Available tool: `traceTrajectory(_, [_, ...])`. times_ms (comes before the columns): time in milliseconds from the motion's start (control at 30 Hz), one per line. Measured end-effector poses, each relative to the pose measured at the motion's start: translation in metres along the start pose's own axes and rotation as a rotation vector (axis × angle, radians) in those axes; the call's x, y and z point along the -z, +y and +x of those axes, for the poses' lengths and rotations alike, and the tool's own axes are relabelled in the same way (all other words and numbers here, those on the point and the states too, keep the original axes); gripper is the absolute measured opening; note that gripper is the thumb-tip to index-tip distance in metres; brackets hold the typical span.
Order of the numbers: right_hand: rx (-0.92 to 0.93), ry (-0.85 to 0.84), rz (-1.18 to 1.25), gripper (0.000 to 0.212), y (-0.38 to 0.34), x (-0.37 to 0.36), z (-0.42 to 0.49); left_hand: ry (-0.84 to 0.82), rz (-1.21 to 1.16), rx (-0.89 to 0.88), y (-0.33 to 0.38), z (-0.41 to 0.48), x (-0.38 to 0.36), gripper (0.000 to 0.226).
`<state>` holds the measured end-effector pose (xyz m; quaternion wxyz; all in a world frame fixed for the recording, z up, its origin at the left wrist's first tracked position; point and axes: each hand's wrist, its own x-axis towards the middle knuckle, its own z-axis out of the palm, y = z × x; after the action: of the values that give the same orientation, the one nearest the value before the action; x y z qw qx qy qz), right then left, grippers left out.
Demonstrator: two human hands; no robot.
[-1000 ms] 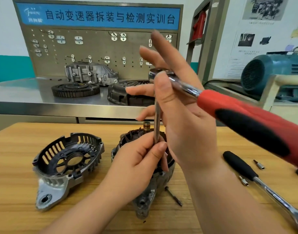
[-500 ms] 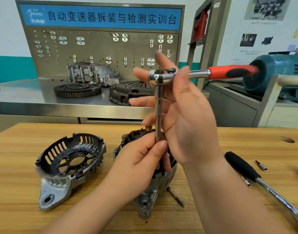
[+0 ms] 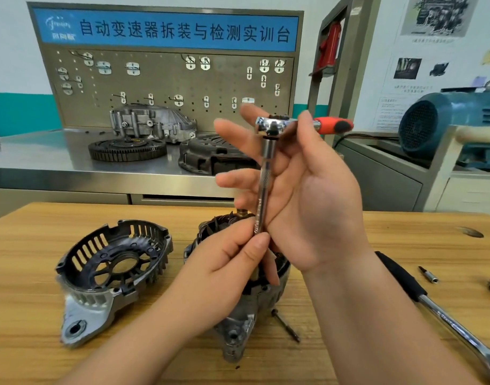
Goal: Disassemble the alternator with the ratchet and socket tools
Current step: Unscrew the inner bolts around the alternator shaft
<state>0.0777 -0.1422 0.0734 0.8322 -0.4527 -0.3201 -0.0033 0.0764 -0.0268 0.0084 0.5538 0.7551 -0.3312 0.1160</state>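
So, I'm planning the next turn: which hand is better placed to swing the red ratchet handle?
Likely right. The right hand holds the ratchet head beside the handle; the left hand pinches the bar low, over the alternator.

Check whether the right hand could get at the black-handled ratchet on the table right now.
Probably yes: nothing covers the black-handled ratchet or lies between, but the right hand must first release the red-handled ratchet.

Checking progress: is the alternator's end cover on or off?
Off. The cover lies on the table left of the alternator, apart from it, hollow side up.
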Motion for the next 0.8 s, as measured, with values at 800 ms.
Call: traceTrajectory(800, [0.375, 0.187, -0.381, 0.034, 0.0045, -0.0034, -0.0003, 0.034, 0.070, 0.010, 0.0005, 0.0020, 0.0016, 0.032])
